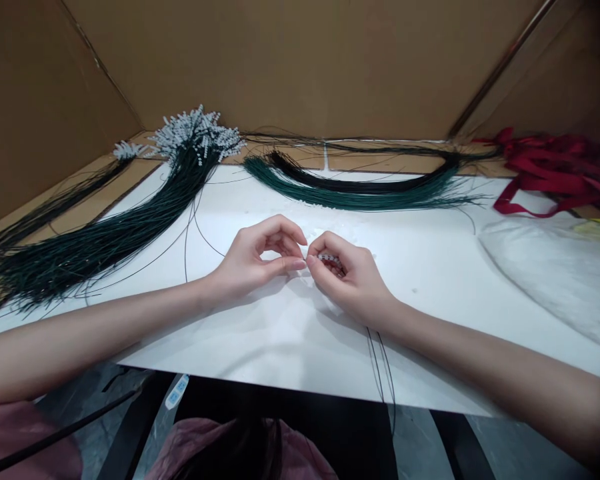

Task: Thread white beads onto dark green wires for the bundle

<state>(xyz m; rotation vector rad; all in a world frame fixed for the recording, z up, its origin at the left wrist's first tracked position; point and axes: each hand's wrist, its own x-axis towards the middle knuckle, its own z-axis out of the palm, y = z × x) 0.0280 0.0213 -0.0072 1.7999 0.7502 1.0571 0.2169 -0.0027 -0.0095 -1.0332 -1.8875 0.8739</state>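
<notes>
My right hand (353,270) is closed around a dark wire strung with small white beads (329,258), its thumb and index finger pinched near one end. Loose dark wire ends (380,363) hang below that wrist over the table's front edge. Close against it, almost touching, my left hand (267,257) has its thumb and a finger pinched together. Whatever sits between those left fingertips is too small to make out. Both hands are just over the white tabletop (260,340), around its middle.
At the left lies a thick bundle of green wires (145,227) topped with white beads (195,133). Behind my hands are bare green wires (360,197) and black wires (350,181). Red ribbon (550,173) and a clear plastic bag (550,273) lie right; cardboard walls (300,67) enclose the back.
</notes>
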